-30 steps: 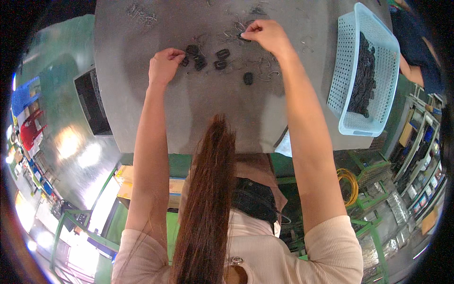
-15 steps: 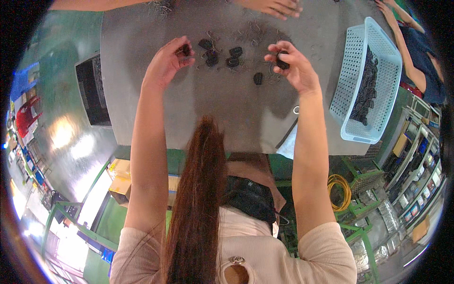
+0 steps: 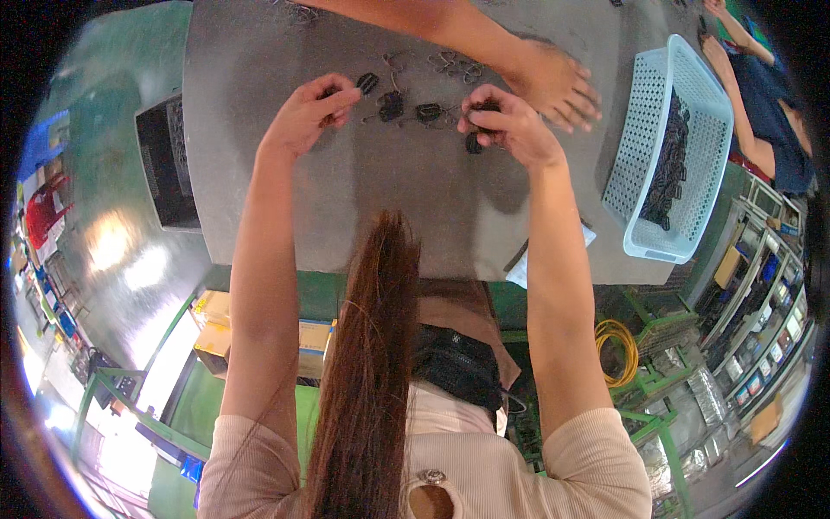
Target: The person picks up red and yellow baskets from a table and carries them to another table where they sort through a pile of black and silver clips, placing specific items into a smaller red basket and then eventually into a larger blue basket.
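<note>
My left hand (image 3: 313, 114) is closed in a pinch, its fingertips on a small black ribbed piece (image 3: 368, 83) at the left of a loose group on the grey table. Between the fingers of my right hand (image 3: 510, 125) is another dark piece (image 3: 487, 107), partly hidden by them. Just under that hand lies one more black piece (image 3: 474, 144). Between my hands rest a black piece (image 3: 391, 106) and a second one (image 3: 428, 112), with thin bent wires (image 3: 394, 80) around them.
Another person's hand (image 3: 562, 86) reaches over the table beside my right hand. A light blue perforated basket (image 3: 635, 147) with many black pieces stands at the right. A black crate (image 3: 160, 195) is beyond the left edge. A pale blue-white item (image 3: 519, 270) lies at the near edge.
My right hand has moved left and lower, toward the loose pieces. My left hand's fingertips have shifted right onto a piece. The other person's arm has reached farther in, to the right.
</note>
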Tool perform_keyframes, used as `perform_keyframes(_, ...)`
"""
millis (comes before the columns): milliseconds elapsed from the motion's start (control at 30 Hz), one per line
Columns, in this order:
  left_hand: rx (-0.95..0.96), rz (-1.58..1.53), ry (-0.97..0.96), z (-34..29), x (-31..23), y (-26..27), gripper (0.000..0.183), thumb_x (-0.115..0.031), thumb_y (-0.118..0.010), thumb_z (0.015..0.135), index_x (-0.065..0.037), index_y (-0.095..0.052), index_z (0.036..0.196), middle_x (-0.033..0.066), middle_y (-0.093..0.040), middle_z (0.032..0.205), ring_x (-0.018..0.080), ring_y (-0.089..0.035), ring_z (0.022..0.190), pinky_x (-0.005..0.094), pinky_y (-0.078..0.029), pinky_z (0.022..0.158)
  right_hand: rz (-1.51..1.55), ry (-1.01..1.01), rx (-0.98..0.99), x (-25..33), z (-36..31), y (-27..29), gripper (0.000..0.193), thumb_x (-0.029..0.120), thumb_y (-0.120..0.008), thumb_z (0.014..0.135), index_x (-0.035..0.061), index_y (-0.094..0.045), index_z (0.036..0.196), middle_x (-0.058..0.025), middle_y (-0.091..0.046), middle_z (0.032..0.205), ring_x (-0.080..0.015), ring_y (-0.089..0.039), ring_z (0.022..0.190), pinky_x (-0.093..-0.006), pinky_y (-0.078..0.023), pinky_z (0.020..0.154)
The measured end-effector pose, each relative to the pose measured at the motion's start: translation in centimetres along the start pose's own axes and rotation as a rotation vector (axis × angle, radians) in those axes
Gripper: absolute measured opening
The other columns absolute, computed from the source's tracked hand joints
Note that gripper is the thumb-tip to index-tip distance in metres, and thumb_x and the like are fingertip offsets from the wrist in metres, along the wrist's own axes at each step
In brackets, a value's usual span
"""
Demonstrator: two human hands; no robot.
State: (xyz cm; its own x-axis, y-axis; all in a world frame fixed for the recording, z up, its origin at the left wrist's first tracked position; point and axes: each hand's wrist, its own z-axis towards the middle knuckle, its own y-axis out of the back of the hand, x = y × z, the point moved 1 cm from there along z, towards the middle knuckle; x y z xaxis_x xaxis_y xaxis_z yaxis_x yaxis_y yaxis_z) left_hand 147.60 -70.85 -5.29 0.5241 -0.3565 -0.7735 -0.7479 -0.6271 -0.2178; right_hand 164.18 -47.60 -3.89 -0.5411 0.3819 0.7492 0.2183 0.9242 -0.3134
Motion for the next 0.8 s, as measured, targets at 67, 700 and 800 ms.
perform_keyframes(67, -0.045, -0.091, -0.003, -0.7, 0.7, 0.6, 0.028, -0.030, -0.065, 0.072, -0.005, -0.056, 0.083, 0.0047, -0.056, 0.072, 0.0161, -0.052, 0.069, 0.0287, -0.042, 0.063, 0.162, 0.044, -0.068, 0.5, -1.5, -1.0, 0.018, 0.020, -0.066, 0.071, 0.0055, -0.058, 0.078, 0.0016, -0.053, 0.067, -0.0060, -0.053, 0.067, -0.0177, -0.035, 0.049)
perform_keyframes(700, -0.019, -0.258, -0.046, -2.5, 0.5, -2.9, 0.016, -0.019, -0.058, 0.080, -0.006, -0.054, 0.088, 0.0024, -0.057, 0.080, 0.0155, -0.058, 0.073, 0.0244, -0.045, 0.055, -0.220, -0.107, -0.376, -0.9, -2.8, -0.8, 0.015, 0.015, -0.068, 0.068, 0.0034, -0.059, 0.072, 0.0005, -0.048, 0.060, -0.0056, -0.041, 0.052, -0.0200, -0.025, 0.042)
perform_keyframes(800, 0.043, -0.447, -0.086, -3.6, -0.8, -3.3, 0.013, -0.016, -0.054, 0.082, -0.006, -0.053, 0.091, 0.0035, -0.057, 0.082, 0.0162, -0.057, 0.072, 0.0236, -0.047, 0.057, -0.080, -0.209, -0.319, -1.5, -4.5, 0.3, 0.014, 0.012, -0.067, 0.069, 0.0059, -0.054, 0.072, 0.0022, -0.045, 0.060, -0.0051, -0.038, 0.052, -0.0188, -0.023, 0.042)
